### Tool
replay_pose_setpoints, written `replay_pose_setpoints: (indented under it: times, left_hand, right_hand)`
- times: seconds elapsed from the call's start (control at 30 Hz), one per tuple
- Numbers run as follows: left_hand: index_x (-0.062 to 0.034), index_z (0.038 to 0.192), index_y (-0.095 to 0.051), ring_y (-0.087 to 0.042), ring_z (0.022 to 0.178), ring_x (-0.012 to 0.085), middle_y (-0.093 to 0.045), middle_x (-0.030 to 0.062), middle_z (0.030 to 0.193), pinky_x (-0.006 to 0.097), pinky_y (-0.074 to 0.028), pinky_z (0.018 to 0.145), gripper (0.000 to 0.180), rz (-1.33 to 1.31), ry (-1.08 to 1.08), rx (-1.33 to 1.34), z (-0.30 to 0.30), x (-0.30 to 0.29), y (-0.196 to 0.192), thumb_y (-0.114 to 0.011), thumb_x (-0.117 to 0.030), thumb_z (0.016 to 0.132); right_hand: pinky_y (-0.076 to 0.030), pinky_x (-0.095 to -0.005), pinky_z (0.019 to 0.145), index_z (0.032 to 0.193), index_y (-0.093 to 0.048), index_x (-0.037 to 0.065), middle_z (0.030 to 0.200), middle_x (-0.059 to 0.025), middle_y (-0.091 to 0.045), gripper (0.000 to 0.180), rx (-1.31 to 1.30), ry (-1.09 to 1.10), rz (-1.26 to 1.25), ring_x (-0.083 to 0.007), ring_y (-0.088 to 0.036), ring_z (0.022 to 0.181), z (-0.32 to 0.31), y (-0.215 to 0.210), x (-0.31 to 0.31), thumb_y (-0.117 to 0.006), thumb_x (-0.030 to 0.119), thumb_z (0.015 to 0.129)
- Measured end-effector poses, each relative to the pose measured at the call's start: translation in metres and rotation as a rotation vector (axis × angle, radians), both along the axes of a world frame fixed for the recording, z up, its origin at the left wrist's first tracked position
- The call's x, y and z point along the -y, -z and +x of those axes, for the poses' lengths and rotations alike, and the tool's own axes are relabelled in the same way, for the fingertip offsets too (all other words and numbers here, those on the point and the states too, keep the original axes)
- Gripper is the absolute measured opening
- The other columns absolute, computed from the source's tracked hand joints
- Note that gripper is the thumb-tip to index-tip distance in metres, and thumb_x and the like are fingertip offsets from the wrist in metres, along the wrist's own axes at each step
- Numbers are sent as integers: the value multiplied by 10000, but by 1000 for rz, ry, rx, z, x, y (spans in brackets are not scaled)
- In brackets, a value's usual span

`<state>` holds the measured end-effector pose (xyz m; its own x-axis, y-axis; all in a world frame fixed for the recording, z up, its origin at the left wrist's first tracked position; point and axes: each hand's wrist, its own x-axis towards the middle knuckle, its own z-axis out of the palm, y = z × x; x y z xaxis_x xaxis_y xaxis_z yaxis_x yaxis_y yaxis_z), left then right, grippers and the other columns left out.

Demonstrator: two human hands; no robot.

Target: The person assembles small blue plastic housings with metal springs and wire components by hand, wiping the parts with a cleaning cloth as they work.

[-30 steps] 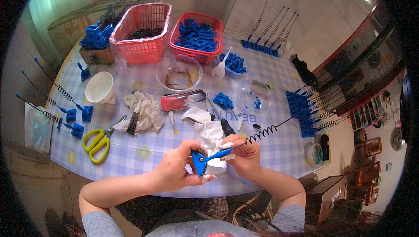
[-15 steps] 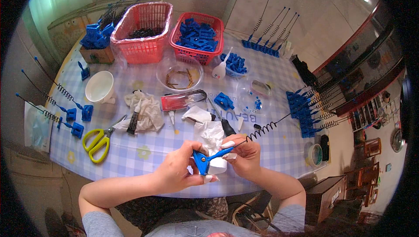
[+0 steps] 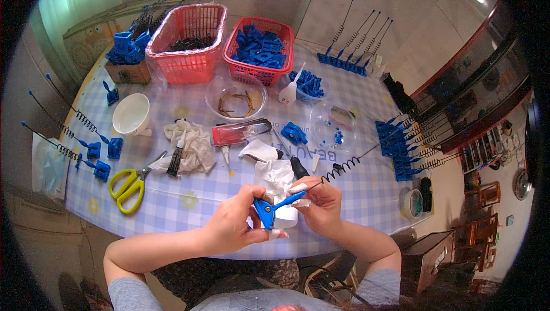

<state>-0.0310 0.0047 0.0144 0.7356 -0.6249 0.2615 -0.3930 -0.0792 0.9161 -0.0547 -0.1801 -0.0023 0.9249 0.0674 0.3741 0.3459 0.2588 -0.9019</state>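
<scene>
1. Only one view given: a wide fisheye camera worn on the head, the left of a side-by-side pair.
2. Looked steeply down and forward over the checked surface (image 3: 189,196) from above its near edge.
3. Sat close: own forearms entered from the lower edge, left hand (image 3: 232,228) and right hand (image 3: 321,205) meeting just below picture centre.
4. Faced across to the far side, with the red baskets (image 3: 189,41) near the top and wall beyond.
5. Upright, not mirrored; straight edges bent toward the dark round rim.
6. Took in the floor at left and shelves (image 3: 487,122) at right.
7. No second view, so no shared part to compare.
</scene>
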Motion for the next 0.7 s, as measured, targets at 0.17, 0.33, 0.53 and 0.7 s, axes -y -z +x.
replay_pose_setpoints:
  times: [0.17,0.33,0.53,0.7]
  left_hand:
    - [-25,909,-428,-529,623,211,-494,112,798,279,-440,478,464,-95,-98,486,9,0,6,-720,-97,555]
    - [-39,868,-474,-519,668,237,-495,100,820,298,-444,507,412,58,-79,645,10,-2,3,-694,-97,525]
    - [-40,855,-469,-517,653,233,-499,90,819,303,-437,495,398,89,-110,677,10,0,0,-687,-108,529]
    - [-35,865,-450,-516,651,241,-499,95,816,310,-435,493,426,65,-116,647,10,-1,2,-700,-112,528]
  right_hand:
    - [-409,-247,699,849,-575,-22,840,-89,-547,153,-121,5,1,-138,-514,793,-1,-5,-2,-605,-22,699]
    - [-418,-228,651,797,-590,-12,779,-57,-561,80,-254,18,-34,-97,-518,723,0,-11,1,-597,16,723]
    - [-422,-223,622,808,-596,-11,791,-56,-580,88,-273,7,-95,-95,-531,711,-1,-13,2,-600,22,726]
    - [-434,-240,688,866,-582,-26,857,-100,-571,151,-183,-68,-40,-134,-547,776,0,-14,3,-567,-42,716]
